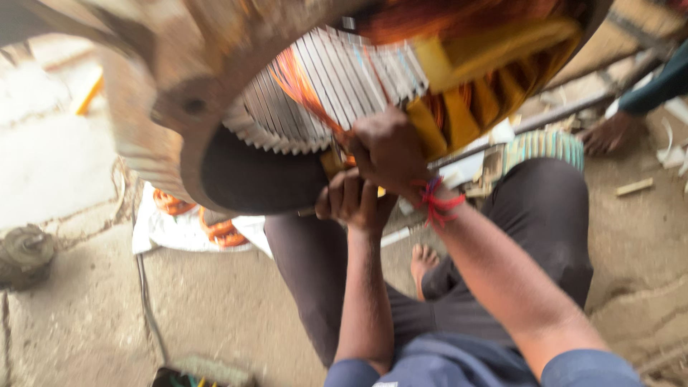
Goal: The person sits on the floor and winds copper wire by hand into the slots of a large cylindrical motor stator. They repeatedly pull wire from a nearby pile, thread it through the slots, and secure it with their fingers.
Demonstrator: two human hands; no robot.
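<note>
Two closed hands, left [353,201] and right [389,148], grip copper wire [304,89] in the motor stator [215,79].

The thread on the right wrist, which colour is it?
Red; the thread is tied around the wrist of the right hand, seen in the head view.

The motor housing [154,86] is showing a dusty tan-brown finish, while the slot liners [344,86] inside it are presenting a ribbed pattern of white and pale grey strips, the copper windings [304,89] are glowing orange, and the insulation sleeves [494,50] are appearing yellow. A red thread [436,202] is circling the wrist of the right hand [387,150], the sleeves [588,369] are showing blue-grey, and the trousers [545,215] are appearing dark brown-black. On the grey concrete floor [79,315], a white cloth [161,229] is carrying orange wire coils [218,231], and a ribbed green-and-white part [548,145] is lying beyond the knee.
</note>
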